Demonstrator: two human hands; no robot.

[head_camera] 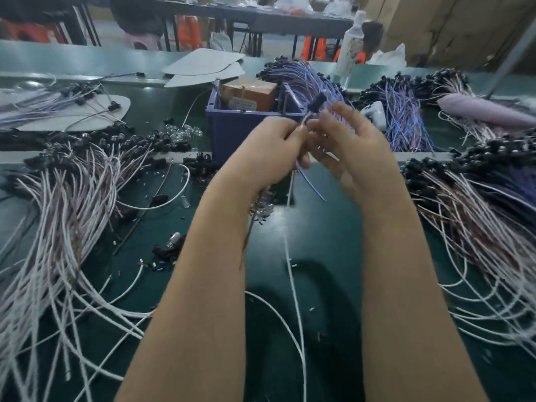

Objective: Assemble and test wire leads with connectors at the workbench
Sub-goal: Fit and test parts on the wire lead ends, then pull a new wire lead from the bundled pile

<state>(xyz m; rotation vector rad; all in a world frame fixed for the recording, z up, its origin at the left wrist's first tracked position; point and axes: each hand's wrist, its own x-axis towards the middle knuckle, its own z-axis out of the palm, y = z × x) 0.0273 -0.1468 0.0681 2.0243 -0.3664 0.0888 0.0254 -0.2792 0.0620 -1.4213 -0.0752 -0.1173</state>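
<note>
Left hand (272, 149): raised just in front of the blue bin (240, 126), with the fingers curled tight round a wire lead (311, 184).
Right hand (356, 146): level with the left and just in front of the bin's right corner. The fingers point up and the thumb is turned toward the lead. Motion blur hides whether it pinches the wire or only touches it.
Wire lead: held between the two hands in front of the bin, with its thin blue tail hanging below them toward the bench.
Connector (317, 101): a small black cap at the top end of the lead, standing above the fingertips against the bin's right wall.
Workbench (327, 227): a dark green surface spreading out from the bin on every side.
Box (249, 91): brown cardboard, sitting inside the bin.
White leads (72, 192): a large loose heap left of the bin, with black connectors at the far ends.
Second heap (478, 204): white and reddish leads to the right of the bin.
Blue leads (406, 117): a bundle right of the bin, beyond the right hand.
Clear bulbs (185, 130): a small cluster just left of the bin.
Bottle (349, 47): pale and upright, behind the bin to the right.
</note>
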